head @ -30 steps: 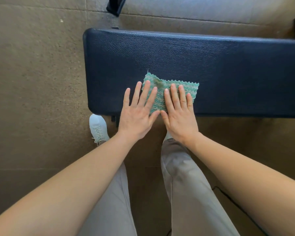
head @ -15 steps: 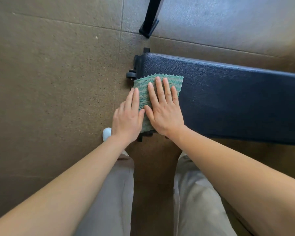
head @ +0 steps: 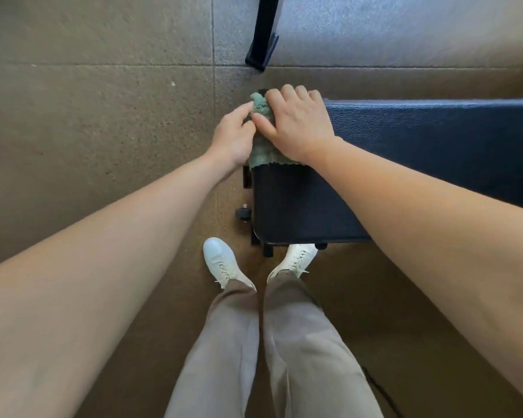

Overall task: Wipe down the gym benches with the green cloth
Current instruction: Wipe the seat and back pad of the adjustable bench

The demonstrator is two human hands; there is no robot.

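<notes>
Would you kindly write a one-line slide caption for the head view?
Both hands, left hand and right hand, bunch the green cloth at the end of the dark gym bench.

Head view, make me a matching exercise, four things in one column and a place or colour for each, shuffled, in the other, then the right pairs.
Things:
1. cloth
2. bench
3. shoes
4. right hand

Descriptions:
A. white, on the floor at the bench's near corner
B. dark blue padding
C. pressed on top of the cloth at the bench's end
D. green, bunched at the bench's end under the hands

Pairs: 1-D, 2-B, 3-A, 4-C
</notes>
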